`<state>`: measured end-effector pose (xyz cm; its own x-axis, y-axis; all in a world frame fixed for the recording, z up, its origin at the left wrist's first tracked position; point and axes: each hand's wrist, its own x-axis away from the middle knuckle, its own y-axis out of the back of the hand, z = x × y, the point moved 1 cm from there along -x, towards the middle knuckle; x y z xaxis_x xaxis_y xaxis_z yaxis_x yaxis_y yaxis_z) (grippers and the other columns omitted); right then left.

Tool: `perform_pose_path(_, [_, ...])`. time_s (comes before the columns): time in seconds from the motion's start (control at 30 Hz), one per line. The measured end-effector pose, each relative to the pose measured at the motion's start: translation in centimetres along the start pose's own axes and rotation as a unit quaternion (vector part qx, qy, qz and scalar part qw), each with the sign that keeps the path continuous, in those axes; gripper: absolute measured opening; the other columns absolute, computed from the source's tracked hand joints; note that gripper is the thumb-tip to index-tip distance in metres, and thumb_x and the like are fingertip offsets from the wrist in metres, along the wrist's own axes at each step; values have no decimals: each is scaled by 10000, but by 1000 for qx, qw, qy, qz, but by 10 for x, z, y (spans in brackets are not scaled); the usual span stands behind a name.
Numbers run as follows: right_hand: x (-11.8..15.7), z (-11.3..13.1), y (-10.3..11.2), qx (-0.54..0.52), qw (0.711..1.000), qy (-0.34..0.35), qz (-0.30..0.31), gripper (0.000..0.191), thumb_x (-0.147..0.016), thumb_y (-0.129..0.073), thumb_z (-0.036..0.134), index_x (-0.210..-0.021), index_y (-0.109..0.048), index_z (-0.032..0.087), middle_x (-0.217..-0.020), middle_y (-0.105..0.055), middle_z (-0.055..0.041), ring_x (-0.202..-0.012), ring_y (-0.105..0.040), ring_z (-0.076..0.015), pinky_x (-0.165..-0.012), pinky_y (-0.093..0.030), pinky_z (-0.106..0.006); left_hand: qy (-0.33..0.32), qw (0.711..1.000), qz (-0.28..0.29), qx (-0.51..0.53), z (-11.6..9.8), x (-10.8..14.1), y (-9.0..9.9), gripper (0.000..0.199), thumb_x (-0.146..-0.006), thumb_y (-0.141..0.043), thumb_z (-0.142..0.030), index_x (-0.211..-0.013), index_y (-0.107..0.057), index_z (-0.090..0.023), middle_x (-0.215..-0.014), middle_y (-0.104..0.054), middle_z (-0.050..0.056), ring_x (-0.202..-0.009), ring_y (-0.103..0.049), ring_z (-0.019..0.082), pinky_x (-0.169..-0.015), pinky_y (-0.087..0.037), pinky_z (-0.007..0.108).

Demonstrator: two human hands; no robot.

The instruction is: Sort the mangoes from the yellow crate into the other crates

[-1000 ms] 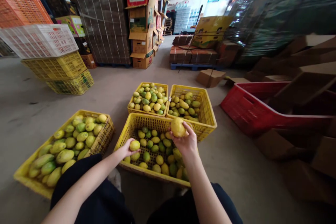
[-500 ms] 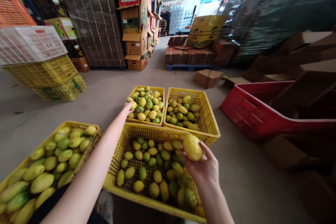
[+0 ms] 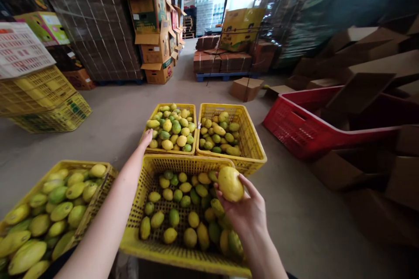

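My right hand (image 3: 247,205) is wrapped round a large yellow lemon (image 3: 231,184), held above the right side of the near yellow crate (image 3: 183,258). Loose yellow and green lemons (image 3: 173,217) lie spread over that crate's slotted floor. My left hand (image 3: 147,137) reaches out to the left rim of the back left crate (image 3: 170,152); its fingers look apart from the fruit and hold nothing I can see. Lemons (image 3: 176,127) fill that crate nearly to the rim. Beside it, the back right crate (image 3: 257,144) holds a lower layer of fruit.
Large greenish-yellow fruit (image 3: 39,225) fills a crate at front left. A red crate (image 3: 294,128) with cardboard stands right, near loose cardboard boxes (image 3: 347,170). Stacked crates (image 3: 49,96) stand left. Stacked cartons (image 3: 155,52) and a blue pallet (image 3: 222,76) are farther back.
The yellow lemon at my left fingertips is no longer in them, and that hand has drawn slightly back to the crate's rim. My right hand keeps its lemon. The view has turned slightly right.
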<state>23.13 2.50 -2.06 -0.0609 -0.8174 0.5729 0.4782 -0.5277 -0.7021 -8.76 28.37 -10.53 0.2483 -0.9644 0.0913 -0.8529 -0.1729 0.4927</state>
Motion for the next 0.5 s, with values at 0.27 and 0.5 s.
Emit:
perform_pose_path(0.27, [-1,-6,1,16,998,2,56,194,-752,-616,284,-925,-624,195,-775,-732,-83,-621,-678,-222,-480,-555,-312,17,994,12,-105,-5,49,31,255,-874,-465,-301,-1006,-618,-145,-1224,-624,132,-1280,-442,272,-1050,-325,357])
perform_pose_path(0.5, [0,-33,1,85,995,-42,25,136,-734,-656,251,-842,-609,185,-622,-687,-32,-504,-647,-190,-403,-526,-275,-1,909,377,-178,11,206,50,188,-727,-662,-328,-891,-722,-259,-1038,-725,6,-1030,-632,212,-919,-439,266])
